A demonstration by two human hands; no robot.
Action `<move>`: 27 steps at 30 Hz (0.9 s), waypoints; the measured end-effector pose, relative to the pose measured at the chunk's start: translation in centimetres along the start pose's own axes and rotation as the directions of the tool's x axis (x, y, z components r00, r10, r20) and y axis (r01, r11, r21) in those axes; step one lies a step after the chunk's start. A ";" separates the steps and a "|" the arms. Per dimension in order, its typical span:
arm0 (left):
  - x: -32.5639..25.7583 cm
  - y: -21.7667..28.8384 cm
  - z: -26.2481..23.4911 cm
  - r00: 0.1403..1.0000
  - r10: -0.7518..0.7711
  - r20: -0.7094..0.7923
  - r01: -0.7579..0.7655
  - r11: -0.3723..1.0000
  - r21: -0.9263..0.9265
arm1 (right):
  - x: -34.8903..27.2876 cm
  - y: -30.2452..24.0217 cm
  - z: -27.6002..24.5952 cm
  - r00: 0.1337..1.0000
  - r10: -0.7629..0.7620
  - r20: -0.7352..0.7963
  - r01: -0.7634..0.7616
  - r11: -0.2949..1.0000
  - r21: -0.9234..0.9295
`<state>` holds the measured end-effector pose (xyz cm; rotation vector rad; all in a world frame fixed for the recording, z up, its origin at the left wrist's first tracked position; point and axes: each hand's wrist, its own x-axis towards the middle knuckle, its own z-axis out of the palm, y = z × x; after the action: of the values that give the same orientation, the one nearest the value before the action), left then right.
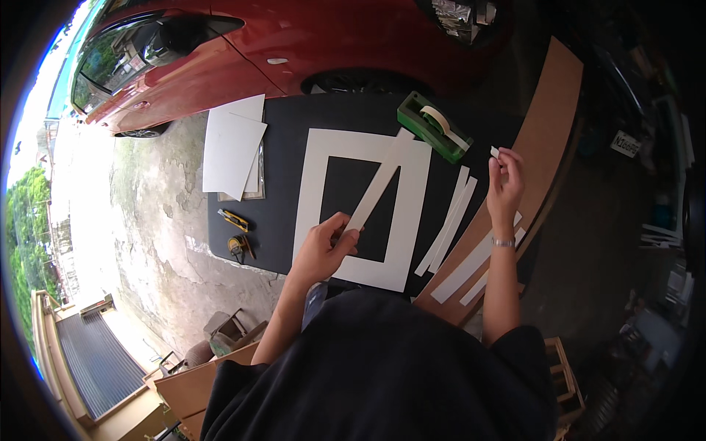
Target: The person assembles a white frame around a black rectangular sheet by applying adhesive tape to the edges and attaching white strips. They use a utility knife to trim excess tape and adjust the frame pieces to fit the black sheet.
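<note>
My left hand [329,244] grips the near end of a long white cardboard strip [379,185], which slants up and to the right across a white rectangular frame [310,192]. The strip's far end is close to the green tape dispenser [435,126] with its roll of pale tape. Out to the right, my right hand [505,178] is raised, thumb and fingers pinching a small piece of tape [494,152]. Two narrow white strips [447,220] lie on the black tabletop [283,147] between the frame and my right arm.
White sheets [234,147] overlap at the table's left, above a yellow utility knife [234,219] and a tape measure [238,245]. Along the right runs a brown board [548,110] bearing more white strips [463,273]. A red car [243,62] stands beyond the table.
</note>
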<state>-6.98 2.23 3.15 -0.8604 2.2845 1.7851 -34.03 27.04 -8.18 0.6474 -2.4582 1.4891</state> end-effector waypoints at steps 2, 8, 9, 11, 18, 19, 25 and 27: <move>-0.4 0.3 -1.0 0.996 0.004 0.086 -0.014 0.993 0.114 | 0.0 -6.9 -2.1 0.977 -0.212 -0.025 0.213 0.977 0.033; -3.6 2.8 -2.4 0.809 0.581 0.093 -0.448 0.506 0.737 | -1.4 -20.5 -3.6 0.500 -0.593 0.631 0.788 0.614 -0.048; -4.1 3.1 -3.2 0.708 0.699 0.099 -0.486 0.381 0.786 | -2.0 -21.2 -3.4 0.474 -0.595 0.649 0.797 0.603 -0.031; -5.1 2.6 -4.7 0.553 0.827 0.105 -0.504 0.232 0.832 | -2.9 -23.3 -3.5 0.484 -0.557 0.675 0.718 0.693 0.058; -8.8 -1.4 -8.1 0.377 0.923 -0.080 -0.438 0.254 0.863 | -7.4 -26.7 -0.8 0.479 -0.631 0.610 0.789 0.614 0.015; -9.3 -1.9 -8.5 0.372 0.923 -0.098 -0.439 0.268 0.858 | -7.8 -27.1 -0.6 0.475 -0.633 0.611 0.796 0.605 0.008; -10.8 -4.0 -10.5 0.353 0.920 -0.170 -0.453 0.327 0.830 | -10.3 -30.9 0.7 0.579 -0.530 0.619 0.638 0.767 0.060; -11.0 -4.7 -11.6 0.352 0.923 -0.159 -0.455 0.317 0.833 | -11.4 -31.2 1.1 0.599 -0.488 0.635 0.602 0.797 0.044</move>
<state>7.34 -5.17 7.25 -0.1425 3.8892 0.4347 -9.48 16.61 11.70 1.9128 -2.3668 0.8657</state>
